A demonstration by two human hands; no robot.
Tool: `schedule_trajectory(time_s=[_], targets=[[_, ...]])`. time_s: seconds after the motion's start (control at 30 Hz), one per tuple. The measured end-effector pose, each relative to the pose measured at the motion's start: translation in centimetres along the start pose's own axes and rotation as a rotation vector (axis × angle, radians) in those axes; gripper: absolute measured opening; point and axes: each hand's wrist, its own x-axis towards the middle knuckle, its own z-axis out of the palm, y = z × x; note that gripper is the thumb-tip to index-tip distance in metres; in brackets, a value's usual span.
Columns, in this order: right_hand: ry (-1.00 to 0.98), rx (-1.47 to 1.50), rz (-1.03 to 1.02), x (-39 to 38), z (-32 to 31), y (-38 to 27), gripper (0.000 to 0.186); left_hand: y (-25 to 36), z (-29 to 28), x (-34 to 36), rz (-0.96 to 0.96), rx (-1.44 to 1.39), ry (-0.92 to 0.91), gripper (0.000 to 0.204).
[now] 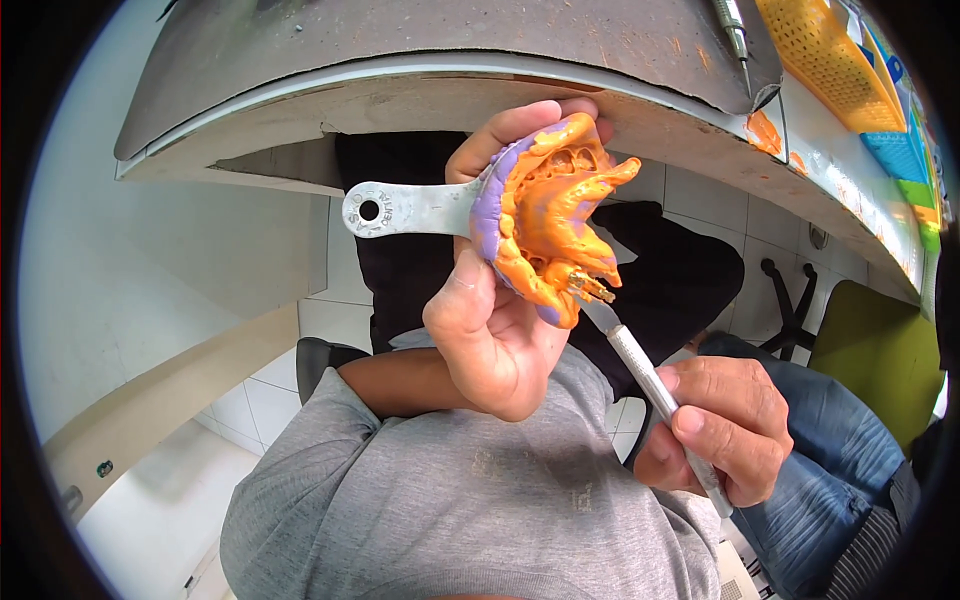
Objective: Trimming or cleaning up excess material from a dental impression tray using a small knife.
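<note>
My left hand (490, 340) grips a metal dental impression tray (405, 208), its handle pointing left, filled with orange impression material (555, 225) over a purple layer (488, 230). The material shows tooth hollows and raised, uneven lobes. Small gold-coloured metal pieces (592, 286) stick out near its lower right. My right hand (712, 425) is closed on a silver-handled knife (640, 365), angled up-left, its blade at the impression's lower right beside those pieces; whether it touches them I cannot tell. My left fingers curl behind the tray, partly hidden by it.
A worn grey-topped bench (400, 40) edges the top. A pen-like metal tool (735, 45) and yellow and blue plastic baskets (825, 60) are at its right. My lap lies below. Another person's jeans-clad leg (840, 420) and an olive chair (870, 350) are at the right.
</note>
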Motion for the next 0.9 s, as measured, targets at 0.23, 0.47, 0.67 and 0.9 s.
schedule_trajectory(time_s=[0.23, 0.47, 0.67, 0.9], targets=[[0.013, -0.022, 0.02, -0.1, 0.0, -0.2, 0.03, -0.1, -0.1, -0.1, 0.015, 0.008, 0.01, 0.066], [0.016, 0.027, 0.023, -0.4, -0.9, -0.4, 0.029, 0.2, -0.3, 0.1, -0.004, 0.063, 0.005, 0.07], [0.012, 0.066, 0.011, -0.1, -1.6, -0.5, 0.023, 0.3, -0.7, 0.7, 0.0, 0.144, -0.103, 0.068], [-0.172, -0.049, 0.119, 0.3, -1.8, -1.7, 0.029, 0.1, -1.6, 0.8, -0.034, 0.122, -0.117, 0.073]])
